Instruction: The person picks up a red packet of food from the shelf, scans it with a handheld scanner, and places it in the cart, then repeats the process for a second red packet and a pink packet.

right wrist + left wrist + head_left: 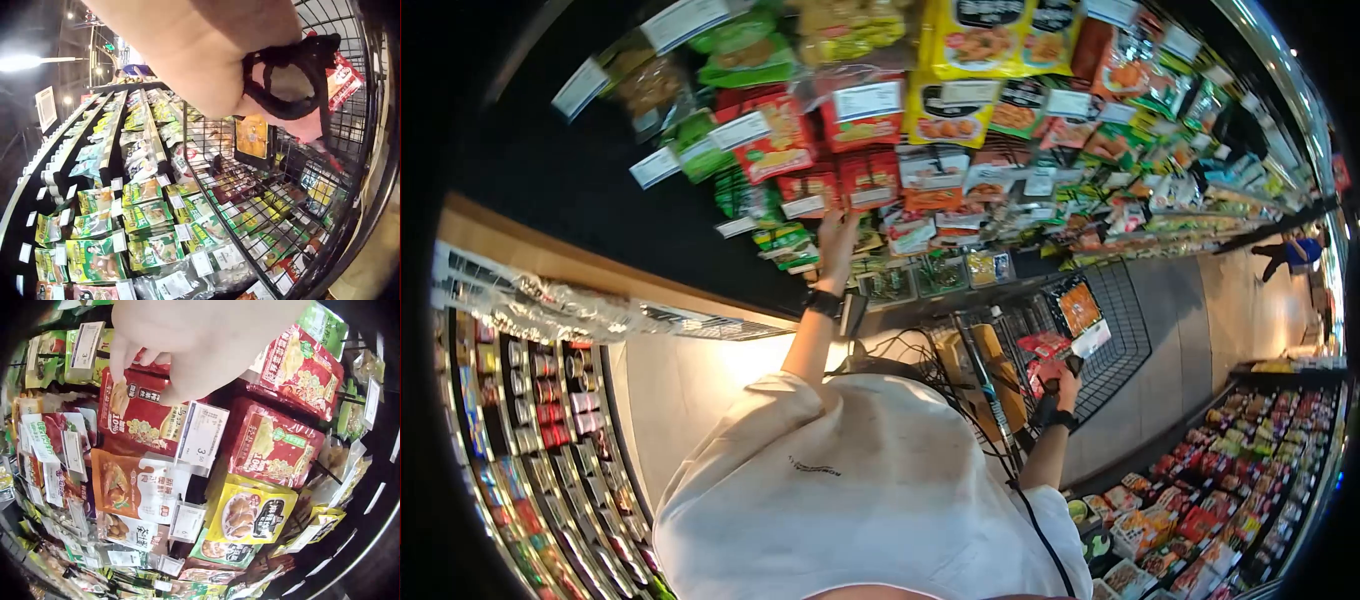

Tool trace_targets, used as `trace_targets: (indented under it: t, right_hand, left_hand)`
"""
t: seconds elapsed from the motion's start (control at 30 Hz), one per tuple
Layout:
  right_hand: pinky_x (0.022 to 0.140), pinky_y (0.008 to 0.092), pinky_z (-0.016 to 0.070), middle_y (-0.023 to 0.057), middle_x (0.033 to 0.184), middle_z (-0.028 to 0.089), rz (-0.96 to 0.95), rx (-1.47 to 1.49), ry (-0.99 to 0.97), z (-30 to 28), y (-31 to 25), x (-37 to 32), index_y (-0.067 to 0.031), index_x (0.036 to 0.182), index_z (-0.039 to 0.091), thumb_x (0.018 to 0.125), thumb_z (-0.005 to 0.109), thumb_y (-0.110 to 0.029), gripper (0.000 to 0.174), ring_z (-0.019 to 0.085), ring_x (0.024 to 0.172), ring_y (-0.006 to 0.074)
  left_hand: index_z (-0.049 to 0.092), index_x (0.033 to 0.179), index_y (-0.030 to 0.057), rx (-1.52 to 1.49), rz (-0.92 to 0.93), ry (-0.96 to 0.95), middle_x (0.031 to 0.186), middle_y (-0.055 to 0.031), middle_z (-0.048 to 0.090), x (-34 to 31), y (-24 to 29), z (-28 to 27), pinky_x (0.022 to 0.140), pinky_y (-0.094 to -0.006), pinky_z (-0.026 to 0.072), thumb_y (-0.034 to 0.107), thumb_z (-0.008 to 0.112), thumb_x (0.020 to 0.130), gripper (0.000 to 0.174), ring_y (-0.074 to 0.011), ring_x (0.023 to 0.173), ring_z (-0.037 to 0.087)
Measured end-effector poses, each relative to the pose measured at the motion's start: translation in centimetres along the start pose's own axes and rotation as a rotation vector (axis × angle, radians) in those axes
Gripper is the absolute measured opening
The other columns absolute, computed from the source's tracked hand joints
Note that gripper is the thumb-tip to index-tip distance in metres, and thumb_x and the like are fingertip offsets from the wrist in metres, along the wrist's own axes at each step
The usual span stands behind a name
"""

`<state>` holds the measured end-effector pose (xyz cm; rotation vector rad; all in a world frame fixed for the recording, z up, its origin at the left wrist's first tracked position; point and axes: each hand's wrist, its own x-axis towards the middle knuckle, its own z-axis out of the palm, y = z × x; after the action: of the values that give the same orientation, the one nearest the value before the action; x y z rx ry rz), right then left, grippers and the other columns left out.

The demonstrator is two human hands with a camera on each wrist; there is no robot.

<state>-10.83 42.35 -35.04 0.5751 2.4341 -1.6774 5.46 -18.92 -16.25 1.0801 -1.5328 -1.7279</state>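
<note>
Overhead, left fingers on red packet, grip unclear, right fingers curled round cart handle

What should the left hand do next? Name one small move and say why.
Probably pinch the top of the red packet and pull it forward. The fingertips of the left hand touch that packet's top edge, while the right hand grips a black handle at the cart.

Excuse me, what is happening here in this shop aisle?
A person stands before hanging food packets. The left hand reaches up, its fingers touching a red packet on a peg. The right hand grips a black handle by the wire cart, which holds several packets.
</note>
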Motion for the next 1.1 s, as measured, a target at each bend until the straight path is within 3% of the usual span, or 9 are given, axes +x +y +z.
trace_targets:
  t: [0.1, 0.2, 0.23, 0.33, 0.43, 0.77, 0.87, 0.97, 1.1]
  right_hand:
    - [0.071, 0.0314, 0.0537, 0.0101, 0.092, 0.068, 0.069, 0.128, 0.07, -1.5, -4.1, -3.4, 0.0074, 0.107, 0.065, 0.08, 0.069, -0.007, 0.03, 0.066, 0.08, 0.0204]
    - [0.076, 0.0338, 0.0551, 0.0088, 0.104, 0.066, 0.042, 0.347, 0.001, -2.8, -6.5, -5.9, 0.0025, 0.116, 0.062, 0.085, 0.07, -0.009, 0.034, 0.066, 0.086, 0.0204]
    - [0.077, 0.0336, 0.0548, 0.0082, 0.106, 0.066, 0.044, 0.37, 0.007, -3.0, -7.7, -6.9, 0.0012, 0.118, 0.062, 0.086, 0.07, -0.009, 0.035, 0.066, 0.089, 0.0201]
    - [0.08, 0.0334, 0.0543, 0.007, 0.108, 0.065, 0.028, 0.428, 0.038, -2.3, -12.3, -10.6, -0.0021, 0.12, 0.061, 0.087, 0.07, -0.012, 0.036, 0.065, 0.093, 0.02]
    - [0.079, 0.0334, 0.0542, 0.007, 0.106, 0.066, 0.013, 0.448, 0.097, -1.1, -14.9, -13.3, -0.0036, 0.119, 0.061, 0.086, 0.071, -0.016, 0.037, 0.066, 0.093, 0.0204]
    - [0.086, 0.0311, 0.0525, 0.0056, 0.119, 0.063, -0.018, 0.477, 0.029, 2.4, -21.9, -18.7, -0.0032, 0.127, 0.058, 0.088, 0.072, -0.015, 0.043, 0.062, 0.105, 0.0173]
    - [0.092, 0.0298, 0.0496, 0.0051, 0.123, 0.062, -0.018, 0.48, -0.049, 4.5, -26.7, -22.0, -0.0026, 0.129, 0.057, 0.091, 0.069, -0.014, 0.041, 0.061, 0.108, 0.0165]
    - [0.098, 0.0299, 0.0459, 0.0045, 0.127, 0.06, -0.096, 0.493, -0.134, 5.9, -28.0, -21.9, -0.0025, 0.131, 0.056, 0.093, 0.066, -0.013, 0.041, 0.057, 0.114, 0.016]
    - [0.104, 0.0307, 0.0411, 0.0046, 0.133, 0.056, -0.138, 0.535, -0.235, 8.8, -30.4, -21.9, -0.004, 0.136, 0.053, 0.094, 0.066, -0.013, 0.045, 0.052, 0.123, 0.0158]
  left_hand:
    - [0.035, 0.146, -0.0067, 0.002, 0.133, -0.03, 0.149, -0.0266, 0.038, 3.2, -2.8, 0.6, 0.107, -0.0442, 0.0413, 0.029, 0.072, 0.09, 0.076, -0.0337, 0.141, 0.037]
    - [0.036, 0.144, -0.008, 0.277, 0.271, -0.013, 0.148, -0.0254, 0.039, 4.6, -2.9, 1.4, 0.107, -0.0447, 0.0416, 0.028, 0.075, 0.087, 0.078, -0.0353, 0.138, 0.04]
    - [0.048, 0.134, -0.0082, 0.228, 0.339, 0.077, 0.131, -0.0254, 0.056, 4.7, -3.1, 2.3, 0.096, -0.0455, 0.0475, 0.026, 0.078, 0.083, 0.068, -0.0356, 0.121, 0.056]
    - [0.057, 0.119, -0.0026, 0.304, 0.241, 0.094, 0.1, -0.0181, 0.069, 4.4, -1.3, 2.1, 0.078, -0.0451, 0.0506, 0.023, 0.08, 0.08, 0.051, -0.0328, 0.092, 0.066]
    - [0.062, 0.097, 0.0006, 0.27, 0.346, 0.245, 0.077, -0.0112, 0.069, 4.0, -1.0, 2.5, 0.07, -0.0378, 0.0515, 0.015, 0.078, 0.079, 0.028, -0.0231, 0.078, 0.069]
    - [0.061, 0.089, -0.0019, 0.349, 0.373, 0.167, 0.077, -0.0126, 0.068, 2.7, 0.1, 0.3, 0.061, -0.0356, 0.0508, 0.011, 0.076, 0.081, 0.021, -0.0234, 0.07, 0.07]
    - [0.061, 0.085, -0.0009, 0.295, 0.344, 0.124, 0.067, -0.0128, 0.062, 2.4, 0.0, -0.2, 0.058, -0.0387, 0.0448, 0.018, 0.076, 0.085, 0.024, -0.0309, 0.062, 0.061]
    - [0.052, 0.089, -0.0013, 0.261, 0.53, 0.067, 0.067, -0.0116, 0.052, 1.7, -0.4, -0.1, 0.059, -0.0381, 0.0409, 0.012, 0.072, 0.088, 0.024, -0.0298, 0.062, 0.054]
    - [0.04, 0.084, 0.0019, 0.25, 0.425, -0.024, 0.073, -0.0092, 0.047, -1.3, 0.2, 0.4, 0.063, -0.0349, 0.0409, 0.007, 0.066, 0.092, 0.028, -0.0229, 0.065, 0.052]
